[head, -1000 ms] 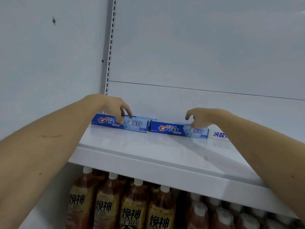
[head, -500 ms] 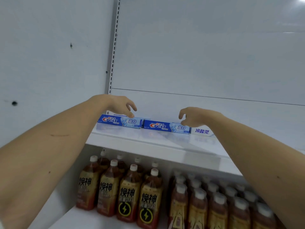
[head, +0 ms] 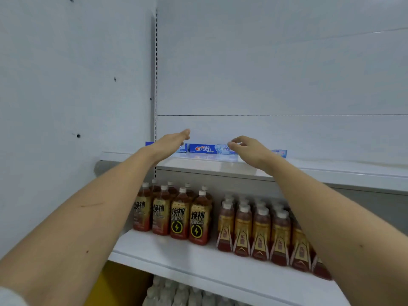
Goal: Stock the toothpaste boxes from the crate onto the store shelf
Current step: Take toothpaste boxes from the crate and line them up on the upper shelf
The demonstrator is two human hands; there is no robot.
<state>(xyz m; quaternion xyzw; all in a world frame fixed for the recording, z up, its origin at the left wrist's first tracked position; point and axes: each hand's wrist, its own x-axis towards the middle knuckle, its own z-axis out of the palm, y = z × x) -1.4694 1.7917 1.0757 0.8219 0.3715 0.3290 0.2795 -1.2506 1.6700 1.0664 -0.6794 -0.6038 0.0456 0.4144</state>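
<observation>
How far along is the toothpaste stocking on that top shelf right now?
Done: a row of toothpaste boxes lies at the back of the top shelf. In hand: nothing; the left hand and right hand are both open in front of the row. Left: unclear, the crate is out of view.

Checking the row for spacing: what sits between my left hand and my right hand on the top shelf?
In the head view, a blue toothpaste box lies on the top shelf between the left hand and right hand.

Two bare forearms, white sleeve edge (head: 10, 297) at left arm, no rings
</observation>
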